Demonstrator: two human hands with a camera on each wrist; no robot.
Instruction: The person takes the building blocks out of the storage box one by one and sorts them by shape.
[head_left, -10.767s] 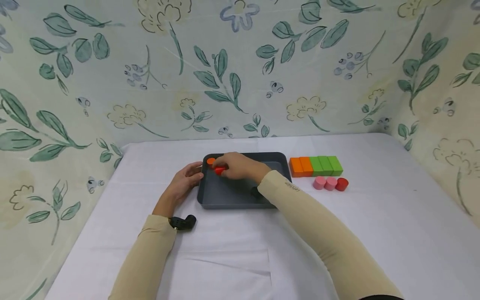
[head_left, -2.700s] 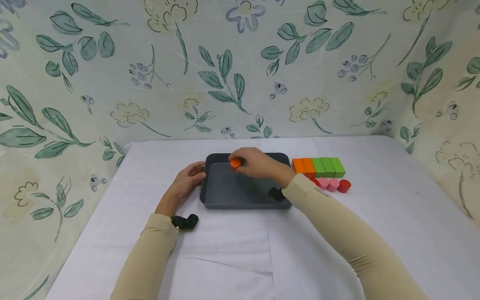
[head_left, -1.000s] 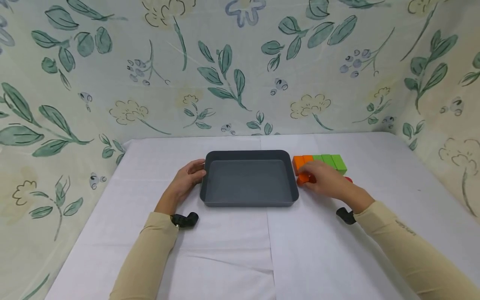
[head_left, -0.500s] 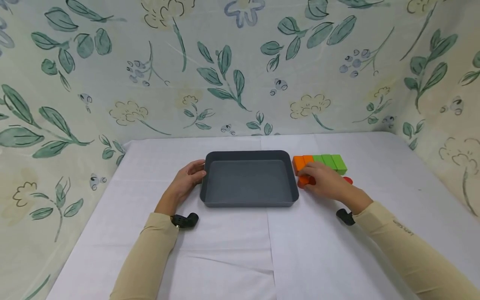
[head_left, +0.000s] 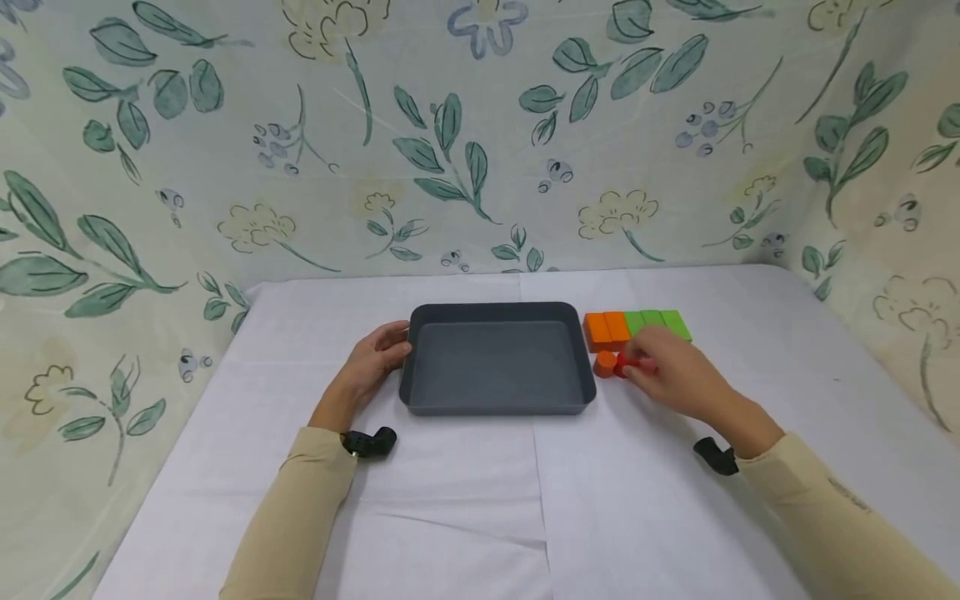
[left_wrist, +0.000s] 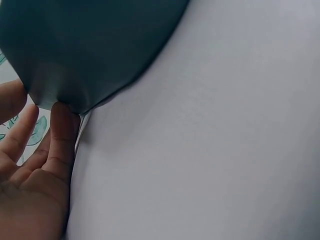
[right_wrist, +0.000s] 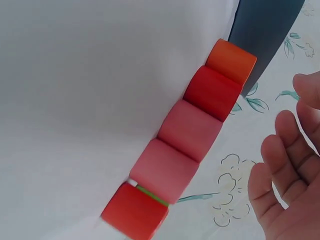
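Observation:
A dark grey tray [head_left: 495,367] lies on the white-covered table. At its left wall, my left hand [head_left: 371,362] touches the side with its fingertips; the left wrist view shows the fingers [left_wrist: 62,132] against the tray's corner. Right of the tray, a row of cylinders runs orange [right_wrist: 232,60], red [right_wrist: 214,93], pink [right_wrist: 191,130], pink [right_wrist: 165,170], red [right_wrist: 135,212]. My right hand [head_left: 678,375] hovers by this row with relaxed fingers and holds nothing, apart from the cylinders in the right wrist view. In the head view it hides the row's right end.
Behind the cylinders stands a row of blocks, orange blocks [head_left: 606,331] on the left and green blocks [head_left: 654,319] on the right, partly covered by the right hand. A floral cloth [head_left: 480,167] hangs along the table's back edge.
Orange and red cylinders were in the tray 10.8 s ago. The right hand carried the orange one out, let go of it beside the red one, and drew back rightward. The left hand stayed.

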